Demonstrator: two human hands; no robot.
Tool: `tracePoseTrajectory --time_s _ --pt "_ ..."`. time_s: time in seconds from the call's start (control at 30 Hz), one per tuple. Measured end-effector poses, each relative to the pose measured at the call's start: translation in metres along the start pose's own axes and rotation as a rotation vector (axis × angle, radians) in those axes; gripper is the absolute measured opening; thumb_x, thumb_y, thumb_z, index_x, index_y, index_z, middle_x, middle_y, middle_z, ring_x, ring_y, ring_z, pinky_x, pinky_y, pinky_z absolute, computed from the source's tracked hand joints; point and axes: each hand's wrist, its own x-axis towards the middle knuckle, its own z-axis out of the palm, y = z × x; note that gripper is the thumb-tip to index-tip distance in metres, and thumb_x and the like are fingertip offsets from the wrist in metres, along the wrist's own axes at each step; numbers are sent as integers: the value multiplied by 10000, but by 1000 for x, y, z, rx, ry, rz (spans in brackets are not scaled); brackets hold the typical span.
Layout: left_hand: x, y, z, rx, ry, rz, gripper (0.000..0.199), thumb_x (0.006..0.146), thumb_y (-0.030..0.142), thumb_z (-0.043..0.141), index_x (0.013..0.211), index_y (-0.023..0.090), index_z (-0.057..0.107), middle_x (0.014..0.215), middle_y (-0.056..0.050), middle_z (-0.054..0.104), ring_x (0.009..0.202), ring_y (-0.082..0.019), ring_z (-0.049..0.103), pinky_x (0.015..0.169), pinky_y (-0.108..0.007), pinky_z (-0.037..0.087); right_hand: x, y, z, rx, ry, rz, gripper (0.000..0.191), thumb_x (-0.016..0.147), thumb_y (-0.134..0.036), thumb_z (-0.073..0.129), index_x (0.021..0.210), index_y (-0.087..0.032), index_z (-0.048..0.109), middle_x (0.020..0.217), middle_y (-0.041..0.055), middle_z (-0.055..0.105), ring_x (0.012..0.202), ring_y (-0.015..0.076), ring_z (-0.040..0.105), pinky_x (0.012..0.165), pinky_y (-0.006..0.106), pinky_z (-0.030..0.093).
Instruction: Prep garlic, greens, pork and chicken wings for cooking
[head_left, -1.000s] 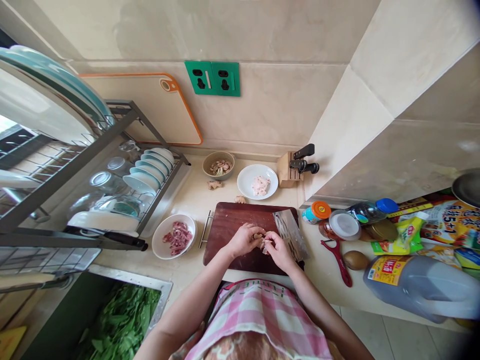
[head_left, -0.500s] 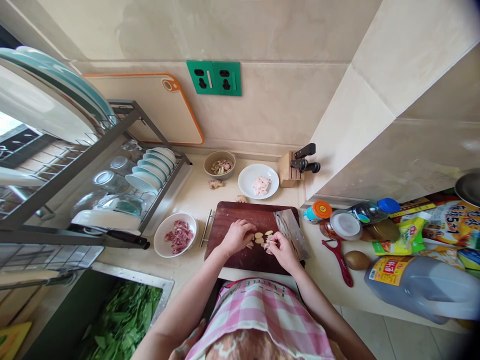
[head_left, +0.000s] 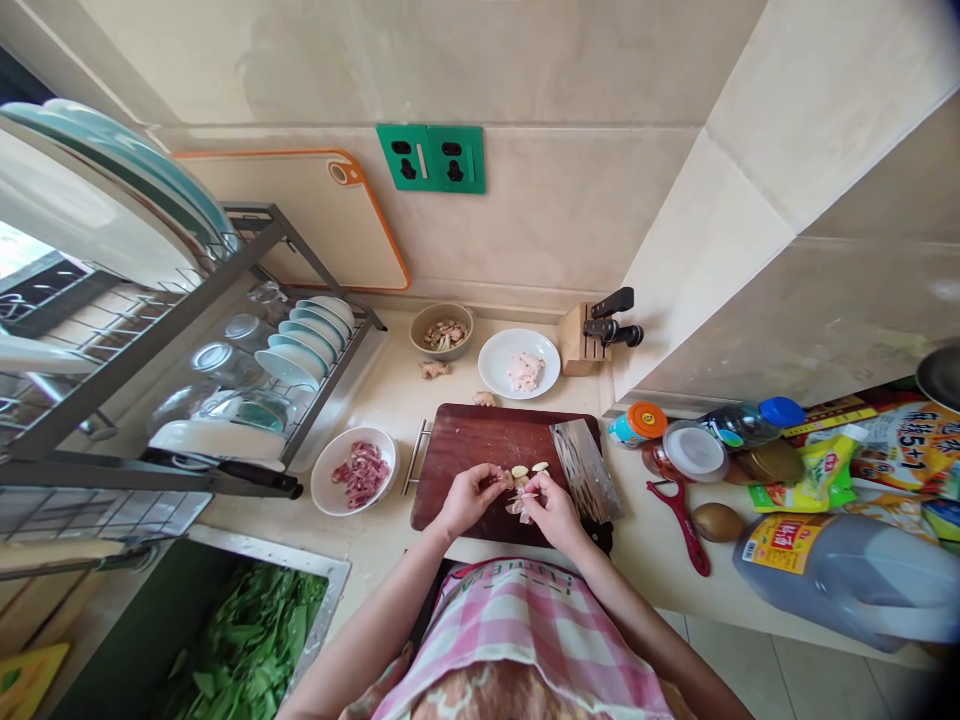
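Over the front of a dark red cutting board [head_left: 469,435], both hands are close together with fingertips pinched. My left hand [head_left: 475,495] is closed on a small pinkish piece that looks like a garlic clove, mostly covered by the fingers. My right hand [head_left: 555,508] pinches thin, papery garlic skin [head_left: 516,507] just beside it. Pale yellow oval slices [head_left: 520,471] lie on the board beyond the fingertips. To the right, a cleaver [head_left: 585,465] rests flat on the board, its shiny blade pointing away and its black handle toward me.
A bowl of sliced meat [head_left: 322,478] stands left. Behind are ginger [head_left: 435,369], a strainer bowl [head_left: 418,335], a white plate [head_left: 489,372] and a knife block [head_left: 576,345]. Right are a red peeler [head_left: 684,525], jars [head_left: 694,450] and a large jug [head_left: 847,575]. Greens [head_left: 247,640] fill the sink.
My left hand has come off the board area and drawn nearer me, its fingers now pinched. The right hand has shifted slightly left and toward me, meeting it.
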Motion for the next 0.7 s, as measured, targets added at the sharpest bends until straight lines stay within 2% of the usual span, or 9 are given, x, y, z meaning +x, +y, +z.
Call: tracePoseTrajectory --time_s 0.07,0.13,0.23,0.27,0.33,0.43,0.5,0.6,0.7 --pt "-3 -2 8 -43 5 -42 316 762 469 646 865 170 640 854 -54 706 783 -182 648 729 -282 511 1 -1 3 -44 -12 -34 123 773 -320 559 834 -217 530 775 12 642 657 162 650 590 279 532" --pt "-7 -2 14 -74 -42 -60 356 771 487 628 916 162 638 818 -50 705 713 -170 644 679 -279 514 1 -4 5 -116 -8 -70 151 763 -277 560 901 -216 556 817 21 650 716 168 653 667 295 533" --pt "-11 0 16 -151 -138 -66 385 786 468 609 998 148 634 867 -68 709 725 -170 652 708 -292 520 1 -8 4 -179 2 -87 134 774 -247 526 898 -223 572 806 21 657 708 172 645 669 290 513" --pt "-10 1 15 -159 -130 -69 386 788 461 604 1010 147 633 911 -78 709 771 -178 657 746 -300 520 1 -9 3 -188 13 -90 110 783 -248 515 874 -225 573 795 20 657 702 174 641 662 287 505" --pt "-8 2 9 -127 -43 -86 384 783 455 600 1014 150 632 970 -88 701 846 -188 653 802 -308 509 0 -9 -1 -190 27 -89 81 797 -259 508 836 -223 569 768 17 652 683 175 631 645 281 491" --pt "-2 2 1 -67 70 -118 406 756 449 632 1033 152 624 909 -67 691 791 -175 631 775 -303 496 -1 -9 -7 -132 -28 -81 80 815 -283 520 830 -216 559 753 11 643 645 166 616 605 264 475" --pt "1 3 1 -106 18 -137 431 736 462 663 1035 153 626 858 -46 682 707 -153 607 705 -289 490 -2 -11 -10 -95 -75 -100 79 817 -286 532 813 -211 555 753 4 633 646 156 611 602 252 469" --pt "2 5 6 -238 -126 -183 440 715 533 682 919 146 630 755 -16 648 606 -119 562 598 -256 460 -3 -14 -12 -79 -125 -124 76 807 -281 551 802 -205 555 724 -14 602 629 138 588 597 236 459" --pt "1 6 12 -305 -160 -188 452 698 570 696 812 148 584 673 11 599 583 -106 541 582 -240 440 -2 -14 -11 -58 -101 -108 108 807 -311 565 818 -203 551 713 -18 594 620 134 581 592 235 457"
